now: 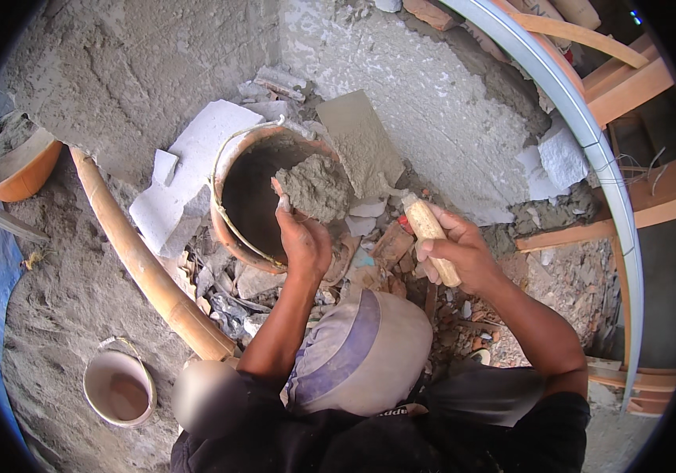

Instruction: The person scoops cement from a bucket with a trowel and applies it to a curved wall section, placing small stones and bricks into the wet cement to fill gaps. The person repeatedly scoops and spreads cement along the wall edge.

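My left hand is cupped under a lump of wet grey mortar, which hides most of its fingers. The lump is held over the right side of an orange bucket with a dark inside and a pale rope handle. In my right hand is a trowel; my fingers wrap its wooden handle. The mortar-smeared trowel blade points away from me, just right of the bucket rim and apart from the lump.
White foam-like sheets and rubble surround the bucket. A bamboo pole lies left; a small pail and an orange basin stand beyond it. Rough plastered wall rises ahead. A curved metal rail and timber border the right.
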### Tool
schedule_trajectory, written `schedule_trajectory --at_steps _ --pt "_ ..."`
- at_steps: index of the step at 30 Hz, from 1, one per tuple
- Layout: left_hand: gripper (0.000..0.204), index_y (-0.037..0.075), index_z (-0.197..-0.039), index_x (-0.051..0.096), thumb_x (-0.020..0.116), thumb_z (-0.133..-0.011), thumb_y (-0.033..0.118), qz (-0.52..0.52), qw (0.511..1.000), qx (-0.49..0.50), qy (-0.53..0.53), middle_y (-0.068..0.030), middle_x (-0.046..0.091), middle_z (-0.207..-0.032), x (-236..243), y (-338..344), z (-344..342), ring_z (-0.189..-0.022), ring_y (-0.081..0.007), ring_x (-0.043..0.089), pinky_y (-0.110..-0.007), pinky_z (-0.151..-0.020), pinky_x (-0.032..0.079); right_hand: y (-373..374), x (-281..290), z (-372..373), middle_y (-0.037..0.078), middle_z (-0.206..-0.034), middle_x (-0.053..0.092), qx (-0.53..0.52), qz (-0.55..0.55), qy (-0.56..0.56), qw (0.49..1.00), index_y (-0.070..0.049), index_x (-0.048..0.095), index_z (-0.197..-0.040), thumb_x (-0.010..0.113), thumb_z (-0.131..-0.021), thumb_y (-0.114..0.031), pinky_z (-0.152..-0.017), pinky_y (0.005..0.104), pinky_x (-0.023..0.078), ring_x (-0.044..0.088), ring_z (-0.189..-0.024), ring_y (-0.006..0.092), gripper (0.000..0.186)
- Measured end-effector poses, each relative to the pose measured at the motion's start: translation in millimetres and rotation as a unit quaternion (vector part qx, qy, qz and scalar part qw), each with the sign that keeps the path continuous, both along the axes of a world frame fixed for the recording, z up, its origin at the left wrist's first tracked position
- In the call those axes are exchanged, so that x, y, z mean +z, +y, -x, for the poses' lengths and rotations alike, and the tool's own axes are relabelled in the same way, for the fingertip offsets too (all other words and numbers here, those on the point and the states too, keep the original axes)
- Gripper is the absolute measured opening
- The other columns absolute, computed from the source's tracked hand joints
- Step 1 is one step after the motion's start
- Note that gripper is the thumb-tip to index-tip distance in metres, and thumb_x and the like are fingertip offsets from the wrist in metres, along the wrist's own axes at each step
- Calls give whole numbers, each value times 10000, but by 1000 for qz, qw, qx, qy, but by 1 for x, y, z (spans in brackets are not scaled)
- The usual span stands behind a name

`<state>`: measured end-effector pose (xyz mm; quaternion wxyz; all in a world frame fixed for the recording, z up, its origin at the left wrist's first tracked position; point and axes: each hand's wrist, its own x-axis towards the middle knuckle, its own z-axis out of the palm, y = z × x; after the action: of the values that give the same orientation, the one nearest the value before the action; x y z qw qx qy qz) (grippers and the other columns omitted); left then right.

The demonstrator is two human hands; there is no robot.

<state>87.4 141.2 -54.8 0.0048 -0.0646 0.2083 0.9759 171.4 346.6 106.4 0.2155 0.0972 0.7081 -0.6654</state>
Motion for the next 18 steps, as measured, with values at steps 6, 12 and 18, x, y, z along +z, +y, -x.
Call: schedule_trajectory --at_steps 6,12,18 --pt "441 86 -1366 511 401 -1050 374 -40 998 -38 -15 -86 578 -1361 10 -7 -1 -1285 -262 517 -465 -1124 374 31 -23 15 87 -799 622 15 154 -181 971 -61 428 -1458 590 -933 -147 -453 277 440 584 -543 138 557" --pt "441 92 -1340 544 404 -1044 388 -9 998 -48 -27 -75 614 -1314 39 -21 -11 -1181 -255 597 -438 -1013 483 40 -52 19 79 -809 622 6 78 -221 972 -73 447 -1467 608 -918 -163 -463 276 447 582 -557 143 579" --pt "438 93 -1322 571 460 -1024 395 8 992 -109 -63 -89 634 -1288 70 -31 -12 -1157 -257 622 -420 -964 532 16 -69 9 83 -866 660 171 -244 -9 954 -44 503 -1395 646 -881 -226 -600 328 496 635 -664 185 564"
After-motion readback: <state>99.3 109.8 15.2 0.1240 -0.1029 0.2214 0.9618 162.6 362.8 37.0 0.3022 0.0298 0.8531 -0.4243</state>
